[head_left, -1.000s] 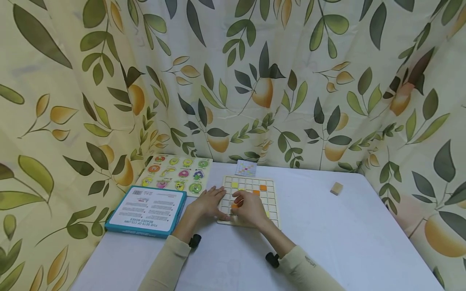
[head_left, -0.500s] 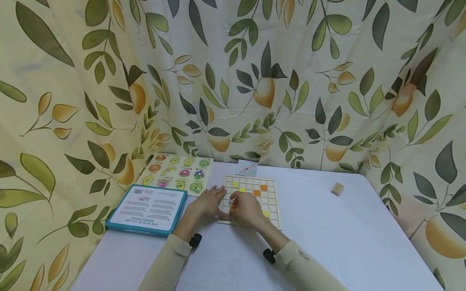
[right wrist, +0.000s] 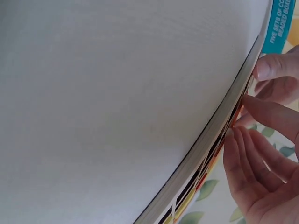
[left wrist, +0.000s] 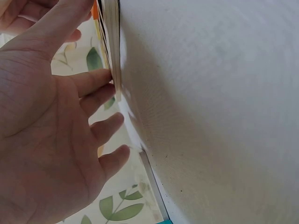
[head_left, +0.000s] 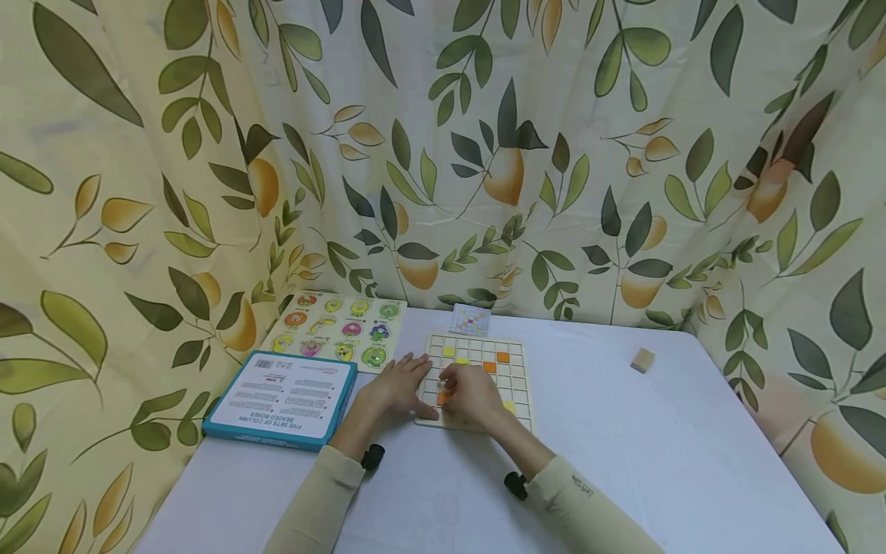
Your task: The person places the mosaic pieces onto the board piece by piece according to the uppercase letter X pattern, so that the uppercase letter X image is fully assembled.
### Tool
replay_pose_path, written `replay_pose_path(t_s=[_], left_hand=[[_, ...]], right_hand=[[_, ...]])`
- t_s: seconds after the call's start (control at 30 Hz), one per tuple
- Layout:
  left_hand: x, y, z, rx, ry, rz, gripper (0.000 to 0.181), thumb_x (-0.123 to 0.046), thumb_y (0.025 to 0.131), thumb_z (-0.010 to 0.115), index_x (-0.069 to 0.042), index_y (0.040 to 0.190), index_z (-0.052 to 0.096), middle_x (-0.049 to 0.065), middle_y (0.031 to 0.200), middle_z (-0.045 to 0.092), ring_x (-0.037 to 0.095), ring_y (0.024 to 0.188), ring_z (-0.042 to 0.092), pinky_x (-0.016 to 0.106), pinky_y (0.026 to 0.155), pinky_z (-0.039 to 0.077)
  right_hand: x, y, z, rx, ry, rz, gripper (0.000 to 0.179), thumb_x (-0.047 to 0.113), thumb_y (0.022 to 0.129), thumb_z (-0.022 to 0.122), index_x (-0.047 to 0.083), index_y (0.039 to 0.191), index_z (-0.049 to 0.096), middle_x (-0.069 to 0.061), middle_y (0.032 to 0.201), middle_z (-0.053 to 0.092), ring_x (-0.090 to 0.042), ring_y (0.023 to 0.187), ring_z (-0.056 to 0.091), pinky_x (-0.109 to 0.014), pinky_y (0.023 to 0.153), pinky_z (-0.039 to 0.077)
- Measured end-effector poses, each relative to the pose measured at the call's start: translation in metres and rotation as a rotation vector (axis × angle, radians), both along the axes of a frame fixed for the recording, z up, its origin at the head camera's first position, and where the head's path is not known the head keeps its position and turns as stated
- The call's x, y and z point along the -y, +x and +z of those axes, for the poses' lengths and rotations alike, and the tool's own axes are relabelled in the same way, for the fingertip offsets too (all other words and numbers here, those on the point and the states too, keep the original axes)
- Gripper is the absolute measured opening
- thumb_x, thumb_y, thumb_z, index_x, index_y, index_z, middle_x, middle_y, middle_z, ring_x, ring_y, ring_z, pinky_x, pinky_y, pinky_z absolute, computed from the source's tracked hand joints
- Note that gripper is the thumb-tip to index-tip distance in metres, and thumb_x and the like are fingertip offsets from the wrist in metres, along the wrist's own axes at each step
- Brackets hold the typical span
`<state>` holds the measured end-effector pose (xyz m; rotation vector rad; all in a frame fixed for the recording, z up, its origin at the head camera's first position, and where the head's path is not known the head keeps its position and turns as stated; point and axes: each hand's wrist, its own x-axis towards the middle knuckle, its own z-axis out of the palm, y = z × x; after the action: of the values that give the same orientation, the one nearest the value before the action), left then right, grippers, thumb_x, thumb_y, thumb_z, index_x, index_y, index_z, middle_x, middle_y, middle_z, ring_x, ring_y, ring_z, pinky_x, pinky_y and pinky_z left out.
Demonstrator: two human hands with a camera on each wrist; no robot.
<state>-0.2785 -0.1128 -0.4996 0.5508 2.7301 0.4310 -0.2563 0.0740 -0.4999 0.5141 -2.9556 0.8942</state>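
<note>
A pale wooden grid board (head_left: 515, 382) lies on the white table, with several yellow and orange square tiles in its cells. My left hand (head_left: 396, 385) rests at its left edge, fingers spread and thumb near the front corner. Over the front left cells, my right hand (head_left: 474, 396) has its thumb and fingertips together at an orange tile (head_left: 442, 398). In the right wrist view, orange shows between that thumb (right wrist: 266, 109) and the fingertips, low on the board. The right hand hides several cells. In the left wrist view, fingertips (left wrist: 105, 77) touch the board's side.
A blue-edged box (head_left: 277, 396) lies left of the hands, overlapping a board with fruit pictures (head_left: 351, 328). Behind the grid board lies a small patterned card (head_left: 471, 319). A small wooden block (head_left: 642, 360) sits far right. A leaf-patterned curtain (head_left: 554, 254) surrounds the table.
My right hand has lowered slightly toward the board and the orange tile with it, now sitting in the front left cells. My left hand has stayed in place.
</note>
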Motion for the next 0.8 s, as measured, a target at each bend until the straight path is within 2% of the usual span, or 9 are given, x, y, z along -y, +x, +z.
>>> replay_pose_path(t_s=[0.17,0.47,0.8], left_hand=[[0.001,0.0,0.0,0.008,0.002,0.012,0.108,-0.063,0.08,0.082,-0.015,0.164,0.034,0.002,0.173,0.025,0.03,0.161,0.012,0.054,0.13,0.012],[0.001,-0.001,-0.003,0.005,-0.007,0.011,0.108,-0.062,0.08,0.083,-0.015,0.165,0.034,0.002,0.173,0.025,0.029,0.161,0.012,0.054,0.13,0.012],[0.003,-0.002,-0.002,0.01,-0.008,0.019,0.108,-0.063,0.08,0.083,-0.015,0.165,0.034,0.001,0.173,0.025,0.029,0.161,0.012,0.054,0.13,0.012]], right_hand=[[-0.002,-0.001,0.0,0.019,-0.015,-0.002,0.041,-0.002,0.073,0.088,0.007,0.112,0.076,-0.001,0.091,0.075,-0.017,0.086,0.069,-0.038,0.078,0.06],[-0.008,-0.004,-0.003,0.02,-0.059,0.054,0.039,-0.003,0.075,0.089,0.003,0.112,0.075,-0.005,0.092,0.076,-0.019,0.086,0.072,-0.038,0.08,0.062],[-0.018,-0.003,0.0,0.024,-0.098,0.042,0.038,-0.006,0.075,0.085,0.0,0.111,0.075,-0.004,0.089,0.075,-0.017,0.083,0.071,-0.038,0.078,0.062]])
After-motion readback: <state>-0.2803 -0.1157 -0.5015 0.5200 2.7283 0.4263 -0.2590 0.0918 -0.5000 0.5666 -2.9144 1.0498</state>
